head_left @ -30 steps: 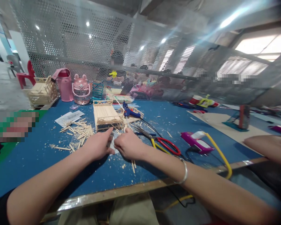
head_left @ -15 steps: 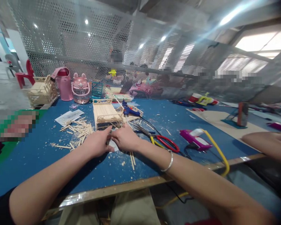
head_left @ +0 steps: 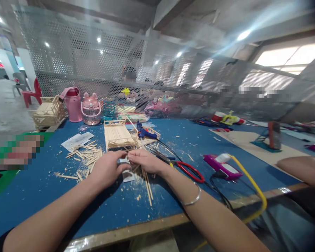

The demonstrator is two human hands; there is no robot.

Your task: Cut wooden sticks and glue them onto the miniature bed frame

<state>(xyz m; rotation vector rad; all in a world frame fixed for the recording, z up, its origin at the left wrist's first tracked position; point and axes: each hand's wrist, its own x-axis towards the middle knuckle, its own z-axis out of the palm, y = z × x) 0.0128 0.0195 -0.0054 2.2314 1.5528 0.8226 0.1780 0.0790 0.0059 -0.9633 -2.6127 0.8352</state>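
My left hand (head_left: 109, 168) and my right hand (head_left: 147, 161) meet fingertip to fingertip over the blue table, just in front of a small bed-like model of wooden sticks (head_left: 119, 134). Both have their fingers curled in a pinch; whatever lies between them is too small or hidden to make out. A small white printed paper (head_left: 128, 176) lies under the fingers. Loose sticks (head_left: 147, 187) poke out below my right hand. Left of my left hand is a heap of short cut sticks (head_left: 93, 157). Right of my right hand lie red-handled scissors (head_left: 190, 171), with a blue glue gun (head_left: 145, 132) behind.
A pink bottle (head_left: 73, 106), a pink-lidded jug (head_left: 91, 110) and another stick model (head_left: 48, 112) stand at the back left. A purple device (head_left: 222, 166) with a yellow cable lies to the right. Another person's arm (head_left: 301, 169) rests at the far right. Perforated metal mesh (head_left: 89, 63) backs the table.
My view has tilted up slightly, so the table sits lower. My hands stay together; my left thumb is farther from the fingertips, and more of the white paper shows.
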